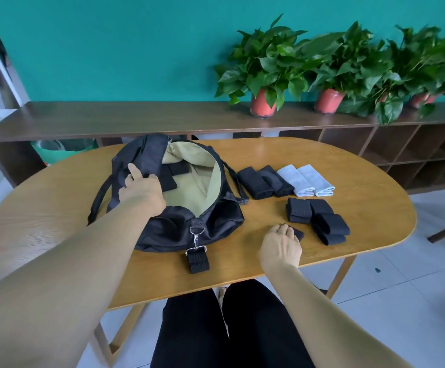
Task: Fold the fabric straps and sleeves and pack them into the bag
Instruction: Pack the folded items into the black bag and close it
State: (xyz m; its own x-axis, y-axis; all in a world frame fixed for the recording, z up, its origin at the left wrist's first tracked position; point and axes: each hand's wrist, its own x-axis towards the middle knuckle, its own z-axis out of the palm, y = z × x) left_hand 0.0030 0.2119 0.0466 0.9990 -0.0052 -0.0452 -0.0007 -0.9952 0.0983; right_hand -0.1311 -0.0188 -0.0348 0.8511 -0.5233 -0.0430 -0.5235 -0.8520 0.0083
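A black duffel bag (216, 224) with a tan lining lies unzipped on the wooden table (362, 181). My left hand (139, 187) grips the bag's left flap and holds the mouth apart. A black folded piece (169, 179) lies inside the bag. My right hand (281, 244) rests on a small black folded strap (297, 233) near the table's front edge, fingers curled over it. To the right lie three folded black straps (322, 216). Behind them are two folded black sleeves (265, 181) and two folded grey sleeves (306, 180).
The bag's shoulder-strap clip (196, 245) hangs toward the front edge. A dark wooden shelf unit (136, 115) runs behind the table with several potted plants (265, 102) on it. My legs show under the table's near edge.
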